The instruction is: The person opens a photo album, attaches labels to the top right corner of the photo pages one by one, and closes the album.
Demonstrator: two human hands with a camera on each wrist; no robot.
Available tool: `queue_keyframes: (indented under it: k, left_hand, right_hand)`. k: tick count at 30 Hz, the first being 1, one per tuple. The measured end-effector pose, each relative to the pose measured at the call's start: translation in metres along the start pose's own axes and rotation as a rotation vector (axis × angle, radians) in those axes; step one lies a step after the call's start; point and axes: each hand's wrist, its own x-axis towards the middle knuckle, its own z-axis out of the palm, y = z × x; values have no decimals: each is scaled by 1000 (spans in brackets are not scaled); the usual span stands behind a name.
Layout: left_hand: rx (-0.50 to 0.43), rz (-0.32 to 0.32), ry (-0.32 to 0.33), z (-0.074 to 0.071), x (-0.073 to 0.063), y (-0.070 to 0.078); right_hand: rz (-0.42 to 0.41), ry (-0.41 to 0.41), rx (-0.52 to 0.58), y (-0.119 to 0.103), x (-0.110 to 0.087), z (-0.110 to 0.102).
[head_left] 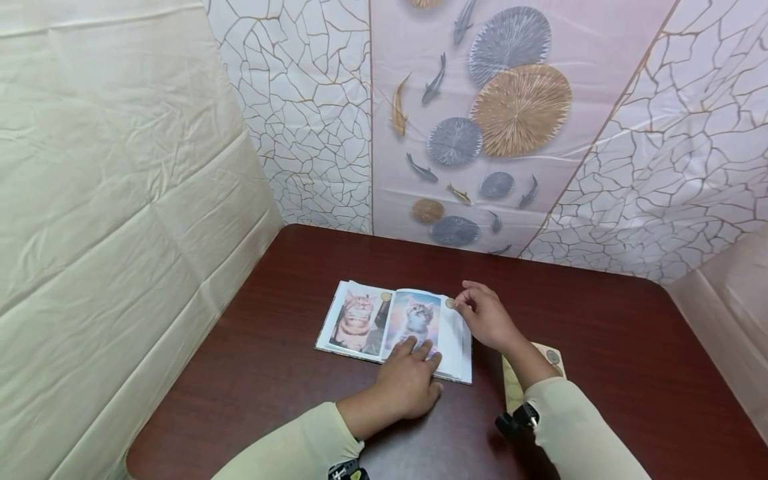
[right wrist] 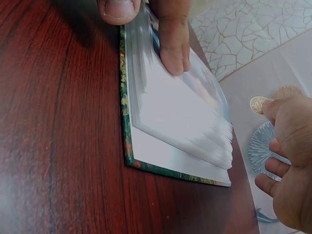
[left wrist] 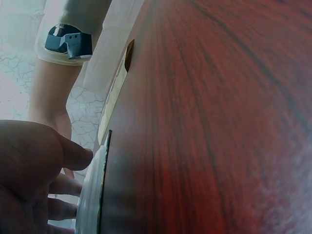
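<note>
An open photo album with cat pictures lies on the table. My left hand rests on the lower part of its right page, fingers spread over the kitten picture. Above the upper right corner of that page, my right hand pinches a gold coin by its edge, its other fingers loosely bent. A second gold coin lies at the top of the left page, beside the orange cat picture. From the right wrist view, the album's thick pages fan slightly over the green patterned cover.
Partly hidden under my right forearm, a pale yellow board bears round silver coins. The dark red wooden table meets a patterned cloth wall at the back and a cream cloth on the left.
</note>
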Motion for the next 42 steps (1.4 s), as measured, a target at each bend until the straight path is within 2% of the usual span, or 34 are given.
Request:
queue_keyframes:
  k: [12, 23, 29, 42]
  left_hand:
    - [5, -8, -7, 0, 0, 0]
    - [12, -4, 2, -1, 0, 0]
    - [10, 1, 8, -1, -1, 0]
    - [15, 9, 13, -1, -1, 0]
  right_hand:
    - [46, -27, -11, 3, 11, 9]
    - [26, -44, -8, 4, 19, 14]
    - [46, -67, 4, 5, 22, 17]
    - [29, -79, -24, 4, 26, 22]
